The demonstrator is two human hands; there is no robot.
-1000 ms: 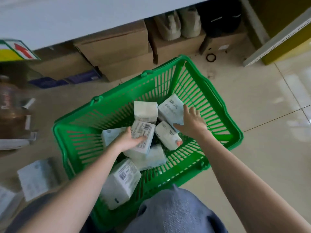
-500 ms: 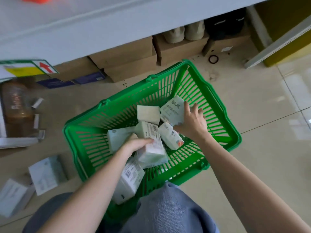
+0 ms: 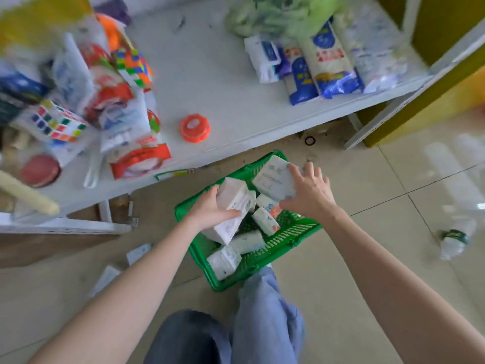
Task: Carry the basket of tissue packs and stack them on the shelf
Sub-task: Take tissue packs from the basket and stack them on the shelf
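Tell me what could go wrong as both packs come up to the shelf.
The left hand holds its tissue pack tilted, so it might slip back into the green basket. The shelf is cluttered at both ends, and an orange lid sits in the bare middle, so a stack could knock it.

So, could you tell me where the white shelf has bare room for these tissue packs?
The white shelf is bare mid-board, between the round orange lid and the blue-and-white bags. Its left end, around the colourful puzzle cubes, is crowded.

Glossy beige tile floor (image 3: 367, 271); yellow wall (image 3: 446, 27).
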